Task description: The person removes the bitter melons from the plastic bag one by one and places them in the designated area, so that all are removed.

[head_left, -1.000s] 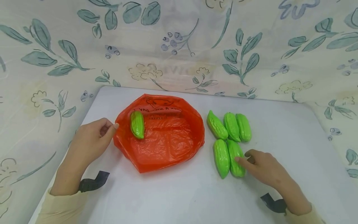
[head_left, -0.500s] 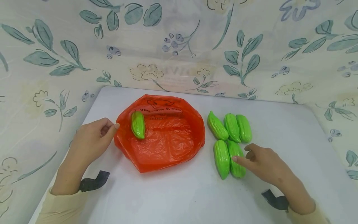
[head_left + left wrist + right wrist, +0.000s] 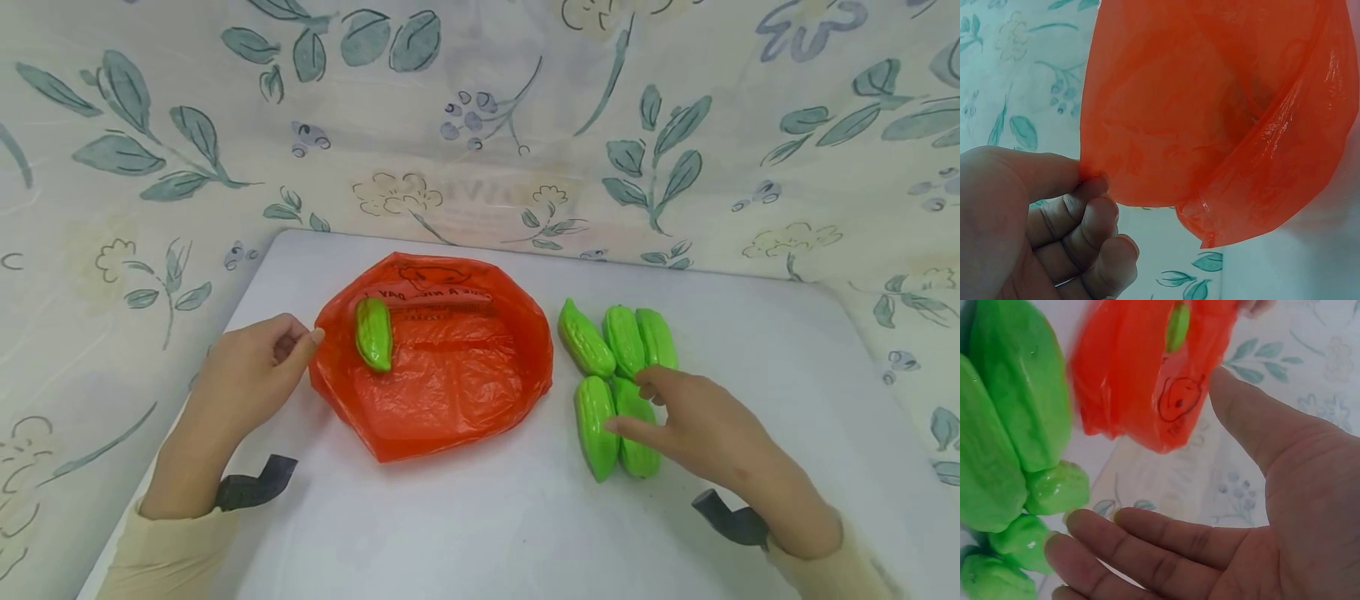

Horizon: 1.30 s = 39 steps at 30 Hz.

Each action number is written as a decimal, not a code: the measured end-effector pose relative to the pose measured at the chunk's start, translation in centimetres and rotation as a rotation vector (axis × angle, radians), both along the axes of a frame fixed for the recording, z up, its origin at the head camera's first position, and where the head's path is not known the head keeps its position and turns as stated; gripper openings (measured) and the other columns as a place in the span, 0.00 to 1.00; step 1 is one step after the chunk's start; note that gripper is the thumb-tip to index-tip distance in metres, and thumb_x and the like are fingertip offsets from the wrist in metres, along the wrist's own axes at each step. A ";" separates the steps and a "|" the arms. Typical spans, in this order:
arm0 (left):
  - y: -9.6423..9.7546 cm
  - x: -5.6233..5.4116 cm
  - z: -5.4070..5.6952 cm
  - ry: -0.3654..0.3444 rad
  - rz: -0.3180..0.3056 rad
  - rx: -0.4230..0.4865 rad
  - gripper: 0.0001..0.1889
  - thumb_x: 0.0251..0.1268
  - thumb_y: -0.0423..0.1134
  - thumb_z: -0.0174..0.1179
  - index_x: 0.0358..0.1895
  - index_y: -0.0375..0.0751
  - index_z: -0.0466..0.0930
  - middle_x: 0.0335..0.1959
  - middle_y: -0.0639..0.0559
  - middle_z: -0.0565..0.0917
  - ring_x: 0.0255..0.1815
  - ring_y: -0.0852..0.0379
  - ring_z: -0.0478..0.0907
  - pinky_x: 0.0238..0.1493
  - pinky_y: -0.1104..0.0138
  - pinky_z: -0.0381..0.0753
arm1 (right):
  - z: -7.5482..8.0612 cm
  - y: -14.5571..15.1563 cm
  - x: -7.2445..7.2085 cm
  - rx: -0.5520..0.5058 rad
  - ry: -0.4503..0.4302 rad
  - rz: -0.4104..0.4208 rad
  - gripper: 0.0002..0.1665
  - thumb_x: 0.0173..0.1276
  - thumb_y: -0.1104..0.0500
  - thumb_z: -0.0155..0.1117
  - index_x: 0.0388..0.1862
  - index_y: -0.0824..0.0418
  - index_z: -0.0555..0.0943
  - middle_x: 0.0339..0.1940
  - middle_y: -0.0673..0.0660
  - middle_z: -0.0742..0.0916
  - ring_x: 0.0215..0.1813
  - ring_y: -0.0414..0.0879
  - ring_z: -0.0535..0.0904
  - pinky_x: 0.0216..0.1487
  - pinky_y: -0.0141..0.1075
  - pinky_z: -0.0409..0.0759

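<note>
My left hand [image 3: 243, 379] pinches the left rim of a red plastic bag [image 3: 450, 400] between thumb and forefinger; the left wrist view shows the thin film caught at the fingertips. The bag lies spread with its mouth open. One glossy green ridged gourd [image 3: 373, 335] rests inside at its left. To the right of the bag, several like gourds [image 3: 596, 425] lie close together in two rows. Over the near right gourd [image 3: 637, 442] hovers my right hand [image 3: 708, 429], thumb and fingers spread apart, holding nothing. It partly covers that gourd and the one behind.
Everything rests on a white table [image 3: 480, 533]. Floral cloth [image 3: 480, 125] hangs behind the table and along its left side. A black strap [image 3: 258, 483] is on the left wrist and another strap [image 3: 731, 517] on the right.
My right hand has moved left and a little away from me over the gourds, with its thumb and fingers opening wider. The left hand keeps its pinch on the bag.
</note>
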State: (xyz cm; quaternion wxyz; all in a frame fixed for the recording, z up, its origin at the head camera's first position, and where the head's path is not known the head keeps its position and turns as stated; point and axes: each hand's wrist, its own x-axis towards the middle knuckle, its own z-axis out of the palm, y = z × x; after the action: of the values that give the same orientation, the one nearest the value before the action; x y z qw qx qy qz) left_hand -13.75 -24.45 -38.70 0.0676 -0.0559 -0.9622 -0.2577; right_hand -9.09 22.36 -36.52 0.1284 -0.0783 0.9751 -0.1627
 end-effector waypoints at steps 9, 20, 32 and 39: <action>-0.1 0.2 0.0 -0.001 0.000 -0.012 0.12 0.77 0.45 0.59 0.43 0.37 0.81 0.25 0.49 0.80 0.29 0.48 0.73 0.26 0.63 0.77 | 1.3 -2.5 -0.7 -0.012 0.077 0.131 0.52 0.64 0.29 0.72 0.74 0.63 0.73 0.65 0.60 0.84 0.64 0.59 0.80 0.60 0.58 0.81; -0.2 0.2 -0.1 -0.013 0.007 -0.005 0.12 0.77 0.45 0.59 0.42 0.38 0.81 0.26 0.49 0.80 0.30 0.48 0.74 0.27 0.63 0.77 | 2.6 -6.3 -1.5 0.045 0.126 0.343 0.49 0.65 0.35 0.75 0.77 0.59 0.71 0.70 0.57 0.80 0.70 0.55 0.76 0.58 0.51 0.83; -0.2 0.1 0.2 -0.004 0.010 0.001 0.12 0.78 0.46 0.58 0.42 0.39 0.81 0.25 0.49 0.79 0.30 0.48 0.73 0.26 0.62 0.76 | 3.0 -10.0 -3.3 0.099 0.208 0.592 0.63 0.57 0.25 0.74 0.82 0.57 0.65 0.75 0.56 0.75 0.76 0.54 0.70 0.67 0.51 0.77; -0.1 0.1 0.2 -0.006 0.005 0.001 0.12 0.78 0.46 0.58 0.42 0.39 0.81 0.25 0.49 0.79 0.30 0.48 0.73 0.26 0.62 0.76 | 2.7 -12.0 -5.2 0.160 0.192 0.630 0.64 0.58 0.26 0.74 0.83 0.58 0.63 0.77 0.57 0.73 0.78 0.54 0.67 0.68 0.51 0.76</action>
State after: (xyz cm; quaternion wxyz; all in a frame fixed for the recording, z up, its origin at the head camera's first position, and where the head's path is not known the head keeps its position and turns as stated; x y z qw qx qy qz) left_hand -13.66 -24.58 -38.51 0.0652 -0.0527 -0.9624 -0.2584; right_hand -14.30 10.32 -33.82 0.0857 -0.3805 0.9203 -0.0297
